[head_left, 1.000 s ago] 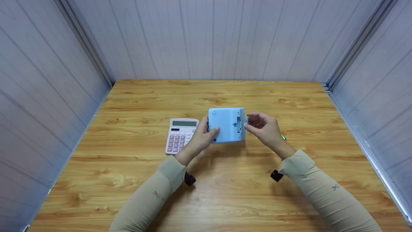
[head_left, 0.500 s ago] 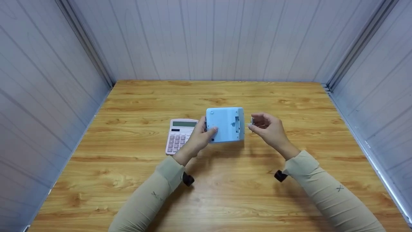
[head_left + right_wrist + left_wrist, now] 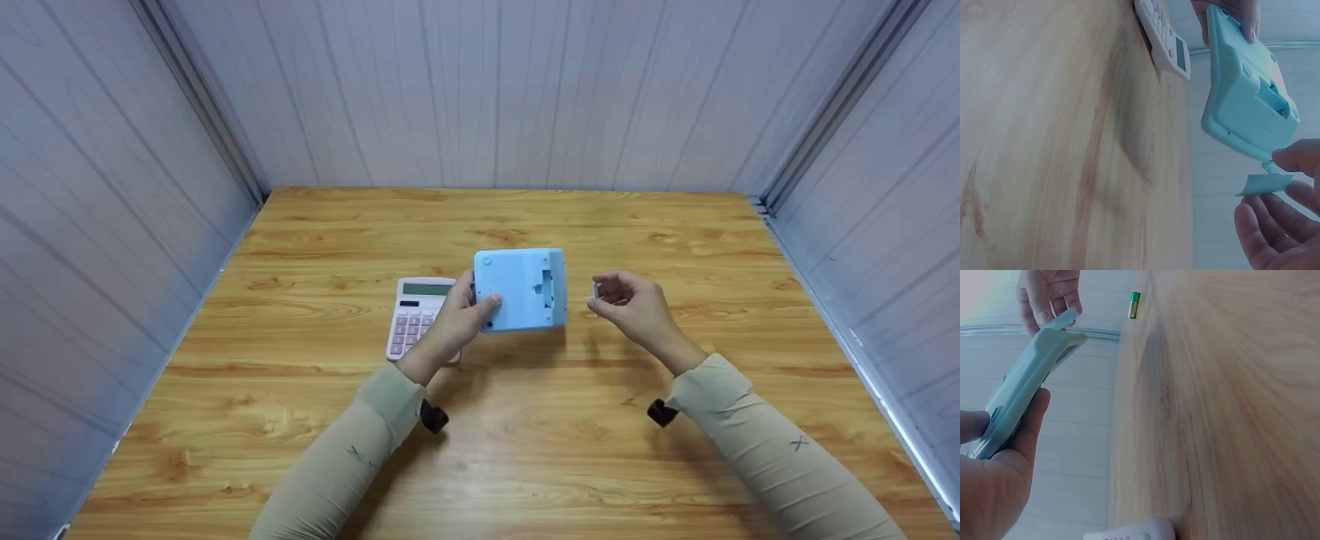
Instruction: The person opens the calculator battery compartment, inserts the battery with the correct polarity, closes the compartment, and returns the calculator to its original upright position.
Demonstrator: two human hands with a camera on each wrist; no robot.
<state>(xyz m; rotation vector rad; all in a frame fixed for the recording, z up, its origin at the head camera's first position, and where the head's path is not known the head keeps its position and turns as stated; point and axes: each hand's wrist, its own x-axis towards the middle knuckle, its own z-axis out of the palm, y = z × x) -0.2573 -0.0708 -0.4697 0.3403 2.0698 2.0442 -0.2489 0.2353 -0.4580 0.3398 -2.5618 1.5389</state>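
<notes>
My left hand point(image 3: 459, 319) grips a light blue calculator point(image 3: 514, 277) by its left side, thumb on the back, holding it above the table. Its back faces up, and the battery compartment point(image 3: 547, 289) is uncovered. To the right, apart from the calculator, my right hand point(image 3: 636, 306) pinches a small light blue battery cover point(image 3: 1266, 184) with a tab between thumb and fingers. A green and gold battery point(image 3: 1134, 305) lies on the table in the left wrist view; the head view does not show it.
A pink calculator point(image 3: 411, 330) lies face up on the wooden table point(image 3: 525, 450), partly covered by my left hand. Pale panel walls point(image 3: 495, 90) enclose the table at the back and both sides. A dark wrist device point(image 3: 433, 416) hangs under each sleeve.
My right hand has drawn the battery cover off to the right, away from the blue calculator. My left hand has shifted slightly left with the calculator.
</notes>
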